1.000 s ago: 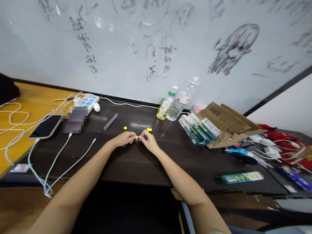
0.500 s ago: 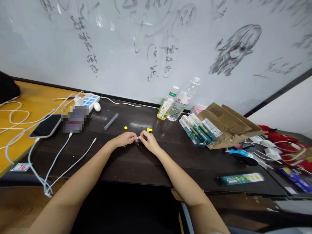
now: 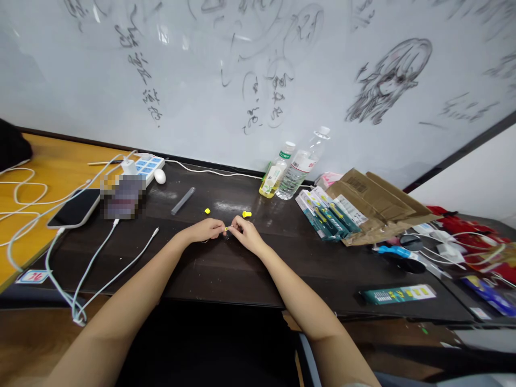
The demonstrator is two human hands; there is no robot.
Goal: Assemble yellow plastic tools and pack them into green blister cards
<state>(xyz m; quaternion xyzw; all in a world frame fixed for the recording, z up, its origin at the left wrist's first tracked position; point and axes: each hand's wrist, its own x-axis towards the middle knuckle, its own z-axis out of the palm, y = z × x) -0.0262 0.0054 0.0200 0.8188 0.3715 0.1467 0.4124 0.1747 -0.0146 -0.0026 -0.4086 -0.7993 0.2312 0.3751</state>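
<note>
Both hands meet over the dark table [image 3: 193,279], fingertips nearly touching. Between them is a small yellow piece [image 3: 226,229], too small to name further. My left hand [image 3: 205,230] pinches it from one side and my right hand [image 3: 246,235] from the other; the fingers partly cover it. Just beyond the hands lie a yellow cap-like piece [image 3: 246,214] and a smaller yellow block [image 3: 207,210]. A clear tube-like stick [image 3: 183,201] rests farther back to the left.
At the back stand a bottle of yellow liquid [image 3: 272,180] and a water bottle [image 3: 296,174]. To the right are green packages [image 3: 326,215], a cardboard box [image 3: 374,204] and another package [image 3: 399,294]. Phones, cables and a power strip [image 3: 149,167] occupy the left.
Both hands stay in nearly the same place, with slight finger movement. A bit more of the yellow piece shows between the fingertips. The objects on the table have not moved.
</note>
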